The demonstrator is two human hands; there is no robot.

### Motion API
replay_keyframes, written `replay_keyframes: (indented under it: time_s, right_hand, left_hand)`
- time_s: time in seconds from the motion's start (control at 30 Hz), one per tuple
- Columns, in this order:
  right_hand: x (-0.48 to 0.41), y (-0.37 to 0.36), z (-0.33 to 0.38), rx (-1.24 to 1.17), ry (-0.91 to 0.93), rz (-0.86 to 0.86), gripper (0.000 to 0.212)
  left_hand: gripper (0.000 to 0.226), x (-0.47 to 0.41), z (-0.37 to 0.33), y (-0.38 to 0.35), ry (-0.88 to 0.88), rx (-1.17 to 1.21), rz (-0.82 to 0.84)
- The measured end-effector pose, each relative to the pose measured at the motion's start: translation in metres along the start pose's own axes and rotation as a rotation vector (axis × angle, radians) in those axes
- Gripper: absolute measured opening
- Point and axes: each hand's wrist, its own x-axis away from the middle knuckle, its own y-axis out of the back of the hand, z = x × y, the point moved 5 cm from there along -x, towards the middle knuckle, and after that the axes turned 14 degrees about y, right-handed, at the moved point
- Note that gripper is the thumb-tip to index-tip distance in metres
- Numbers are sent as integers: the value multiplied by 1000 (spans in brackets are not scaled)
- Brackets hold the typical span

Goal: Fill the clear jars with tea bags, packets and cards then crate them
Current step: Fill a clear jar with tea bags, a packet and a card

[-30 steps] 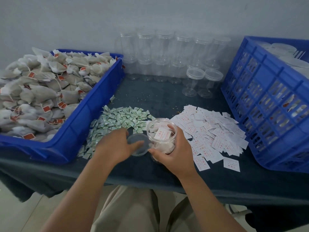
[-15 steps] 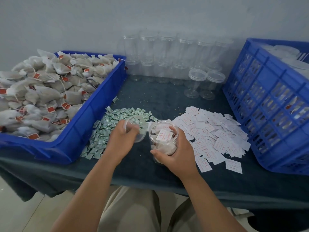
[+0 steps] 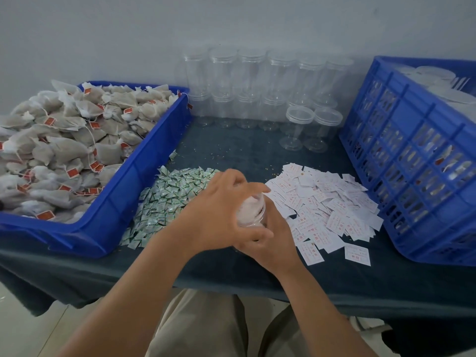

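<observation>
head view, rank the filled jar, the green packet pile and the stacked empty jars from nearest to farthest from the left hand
1. filled jar: right under the left hand, touching it
2. green packet pile: just to the hand's left
3. stacked empty jars: far back, well beyond the hand

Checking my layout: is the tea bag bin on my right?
No, the tea bag bin sits at the left; the blue crate stands at the right.

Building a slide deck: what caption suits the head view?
Left hand grips the filled jar from above, right hand holds its side, between green packets and white cards.
</observation>
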Motion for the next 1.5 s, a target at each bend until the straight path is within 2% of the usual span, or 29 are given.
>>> replay_keyframes:
  time_s: [0.1,0.33,0.43,0.57,0.67,0.77,0.83,0.9,0.97,1.0,1.13,1.23,1.27,1.33,1.4,1.43,1.5]
  right_hand:
    - [0,0,-3,22,22,6,68]
    - [-1,-5,-4,18,85,15,55]
    - [-1,-3,-6,48,64,6,52]
    - [0,-1,-5,83,30,11,67]
    - [0,0,-6,92,36,23,73]
    - [1,0,-2,76,26,47,80]
    - [2,-1,1,41,31,53,76]
    - [0,-2,4,36,46,38,72]
    - [-2,-3,4,63,55,37,73]
    - [-2,-4,2,73,54,47,73]
    - [1,-7,-8,82,90,87,65]
    - [-3,-11,-1,157,129,101,50]
    - [-4,-11,-1,172,116,103,49]
    - [-2,-8,-6,160,76,95,47]
    - [3,-3,-14,132,21,108,46]
    - [4,-3,-16,116,6,122,49]
    - [3,-6,-12,108,16,134,54]
  left_hand:
    - [74,0,-12,-2,-55,-82,-22]
    - [85,0,-31,-11,75,-483,-154]
    - [84,0,-35,-18,95,-391,-114]
    - [69,-1,-30,-14,43,-188,-46]
    - [62,-1,-25,-13,9,-148,-36]
    - [31,-3,-29,-6,-177,-90,1]
    - [19,-4,-29,1,-303,-4,72]
    - [36,-6,-22,4,-285,-36,102]
    - [56,-5,-18,5,-219,-176,22]
    - [59,-3,-20,2,-192,-240,0]
    - [48,1,-35,-9,-75,-343,-55]
    - [72,-1,-29,-10,141,-347,-113]
    - [73,-1,-27,-10,154,-357,-120]
    - [47,-3,-32,-11,-28,-352,-80]
    - [14,0,-40,-8,-317,-228,39]
    - [5,1,-40,-3,-396,-151,102]
    - [20,1,-35,2,-407,3,208]
